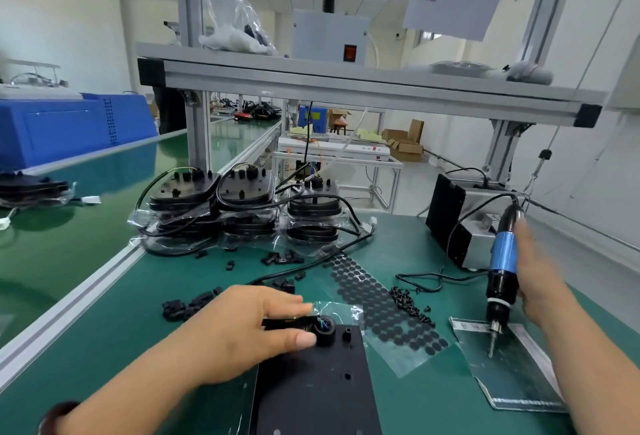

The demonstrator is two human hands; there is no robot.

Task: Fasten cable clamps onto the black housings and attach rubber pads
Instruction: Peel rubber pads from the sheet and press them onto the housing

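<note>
A flat black housing (322,386) lies on the green mat right in front of me. My left hand (242,327) pinches a black cable clamp (287,323) against the housing's far left corner, beside its round cable boss (325,330). My right hand (535,282) grips a blue and black electric screwdriver (502,268) upright, its bit hanging over a clear bag to the right of the housing. A clear sheet of round black rubber pads (377,303) lies just behind the housing. A small heap of black screws (410,303) sits next to the sheet.
Three stacks of black housings with cables (249,209) stand at the back of the mat. Loose black clamps (194,304) are scattered left and behind. A grey power box (464,223) stands at the right. An aluminium shelf frame (346,88) spans overhead. The conveyor rail (86,292) runs along the left.
</note>
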